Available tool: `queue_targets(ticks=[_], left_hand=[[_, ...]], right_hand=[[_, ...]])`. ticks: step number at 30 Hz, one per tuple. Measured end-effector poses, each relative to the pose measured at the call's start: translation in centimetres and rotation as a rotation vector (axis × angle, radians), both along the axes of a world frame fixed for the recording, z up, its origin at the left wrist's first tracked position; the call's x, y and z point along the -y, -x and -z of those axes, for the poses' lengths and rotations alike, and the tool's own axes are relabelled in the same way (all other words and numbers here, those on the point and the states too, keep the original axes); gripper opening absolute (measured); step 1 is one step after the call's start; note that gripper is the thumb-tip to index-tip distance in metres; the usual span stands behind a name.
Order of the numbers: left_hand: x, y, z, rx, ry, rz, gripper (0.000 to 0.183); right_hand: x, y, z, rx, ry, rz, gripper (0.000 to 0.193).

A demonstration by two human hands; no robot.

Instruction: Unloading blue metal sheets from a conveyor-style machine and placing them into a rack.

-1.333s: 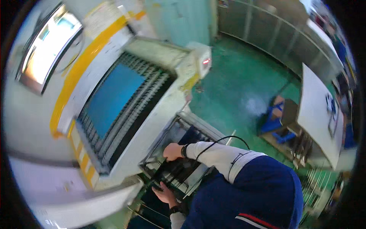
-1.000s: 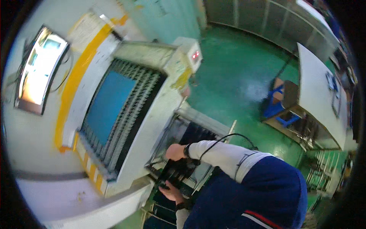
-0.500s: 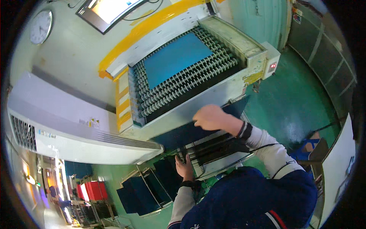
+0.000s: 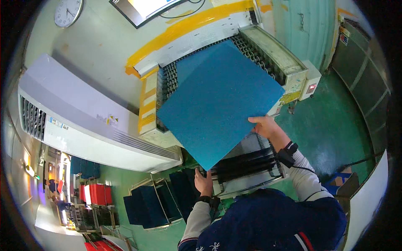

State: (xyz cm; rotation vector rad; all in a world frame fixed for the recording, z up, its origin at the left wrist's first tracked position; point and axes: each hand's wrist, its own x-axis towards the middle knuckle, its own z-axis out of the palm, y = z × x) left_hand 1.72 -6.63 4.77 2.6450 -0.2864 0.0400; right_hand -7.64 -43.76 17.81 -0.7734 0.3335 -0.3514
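A large, flat blue sheet [image 4: 222, 104] is held up in front of me, turned cornerwise, its broad face showing. On its lower right edge my right hand [image 4: 267, 126] is closed, thumb on the face and the fingers mostly behind. My left hand [image 4: 204, 183] is at the sheet's lowest corner, the thumb against it; its other fingers are partly hidden. Behind the held sheet, a second blue sheet [image 4: 190, 69] lies on the roller conveyor [image 4: 169, 81] of a machine, largely covered by the first.
Below the sheet stands a rack with black slats [image 4: 247, 165]. A white air conditioner [image 4: 92, 121] lies along the left. Dark panels [image 4: 144, 207] stand in a rack at lower left, with red panels [image 4: 100, 194] beyond. At right are a control box [image 4: 310, 85] and a cardboard box [image 4: 347, 184].
A blue sheet is now raised over the conveyor's front, where it was low and nearly edge-on before. My right hand has moved right and down onto its edge. The view has shifted slightly.
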Motion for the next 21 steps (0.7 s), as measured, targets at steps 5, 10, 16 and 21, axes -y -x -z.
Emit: queue_targets(ticks=[5,10,16,21], left_hand=[[0.0,0.1,-0.4,-0.006,0.013,-0.011,0.081],[0.1,0.1,-0.3,0.005,0.02,-0.023,0.081],[0.2,0.0,-0.2,-0.007,0.013,-0.029,0.08],[0.1,-0.1,-0.1,-0.006,0.016,-0.027,0.08]], right_hand=[[-0.6,-1.3,3.9,-0.086,-0.239,-0.005,0.03],[-1.2,-2.7,5.2,-0.147,-0.32,0.041,0.024],[-1.7,-4.2,6.0,-0.184,-0.296,-0.026,0.027],[-2.4,-5.1,5.7,-0.212,-0.267,-0.011,0.033]])
